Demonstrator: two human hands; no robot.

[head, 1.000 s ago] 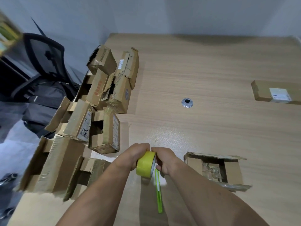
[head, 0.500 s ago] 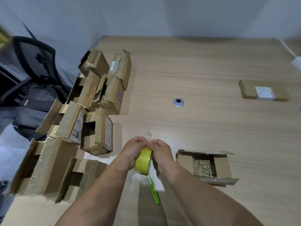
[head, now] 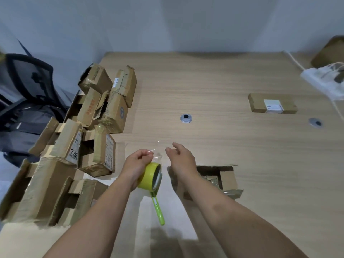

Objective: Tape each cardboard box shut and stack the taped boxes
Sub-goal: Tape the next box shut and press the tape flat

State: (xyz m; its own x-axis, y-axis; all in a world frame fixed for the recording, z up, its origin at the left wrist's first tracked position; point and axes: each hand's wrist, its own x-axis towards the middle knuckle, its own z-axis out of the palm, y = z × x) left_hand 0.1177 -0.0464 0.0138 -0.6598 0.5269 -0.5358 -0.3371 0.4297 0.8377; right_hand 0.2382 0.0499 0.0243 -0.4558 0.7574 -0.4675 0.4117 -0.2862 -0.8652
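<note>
On the far left, a messy pile of open boxes [head: 89,146] leans at the edge of the table [head: 223,142]. None of them look taped, as far as I can tell. Next comes my left hand [head: 138,164]. Its fingers are curled round the yellow tape roll [head: 149,178] and hold it up off the table. A thin green tool [head: 159,211] hangs under the roll. A bit of clear tape [head: 156,155] shines just above the roll, but it is too thin to see where it ends. My right hand [head: 181,162] is just beside it, loose and holding nothing, with thumb and finger a little apart. Beside that wrist, on the table, sits the open box [head: 226,178] with its flaps spread wide. I think the job now is to catch the loose tape end. To do it well, I should pinch it flat and pull slow and straight. Then I fold the flaps down and lay the tape along the gap. Far right lies one flat closed box [head: 271,106], well apart.
</note>
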